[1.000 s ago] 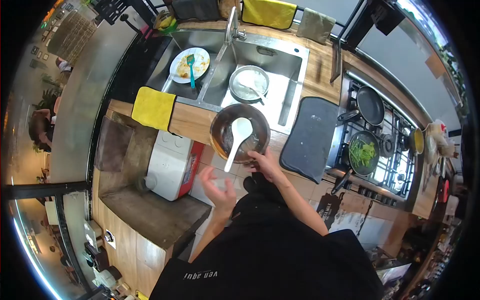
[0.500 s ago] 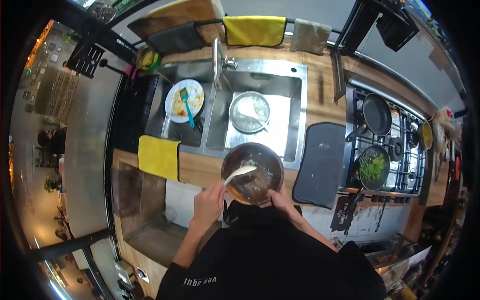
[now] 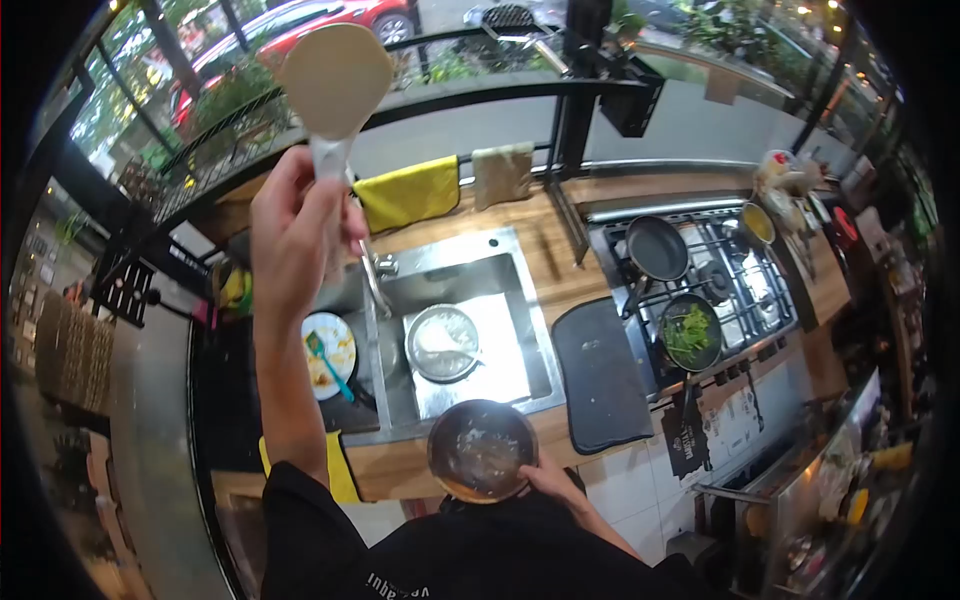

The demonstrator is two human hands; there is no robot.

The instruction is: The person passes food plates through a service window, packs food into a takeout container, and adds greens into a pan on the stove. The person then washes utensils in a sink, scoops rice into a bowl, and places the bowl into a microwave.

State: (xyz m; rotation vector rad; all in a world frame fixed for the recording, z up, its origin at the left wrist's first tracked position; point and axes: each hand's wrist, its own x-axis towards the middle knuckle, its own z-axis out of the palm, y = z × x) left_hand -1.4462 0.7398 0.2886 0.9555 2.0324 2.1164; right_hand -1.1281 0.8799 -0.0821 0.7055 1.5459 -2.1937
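Note:
My left hand [image 3: 295,235] is raised high with its fingers wrapped round the pale handle of a rice paddle [image 3: 338,80]. The paddle's broad beige head points up, close to the camera. Low in front of my body, my right hand [image 3: 545,478] grips the rim of a dark brown bowl [image 3: 480,450]. Whitish bits and smears cling to the inside of this bowl. Beyond it, a metal pot [image 3: 442,343] sits in the right sink basin, with cloudy white contents and a white utensil in it.
A soiled white plate [image 3: 330,340] with a teal spatula [image 3: 330,368] lies in the left basin. Right of the sink is a dark mat [image 3: 602,378]. The stove [image 3: 740,285] carries a black pan [image 3: 657,248] and a pan of greens [image 3: 692,335]. Yellow cloths [image 3: 412,197] hang behind the faucet.
My left hand has lifted the rice paddle out of the brown bowl and high toward the upper left. My right hand still holds the bowl. The camera has tilted up and turned.

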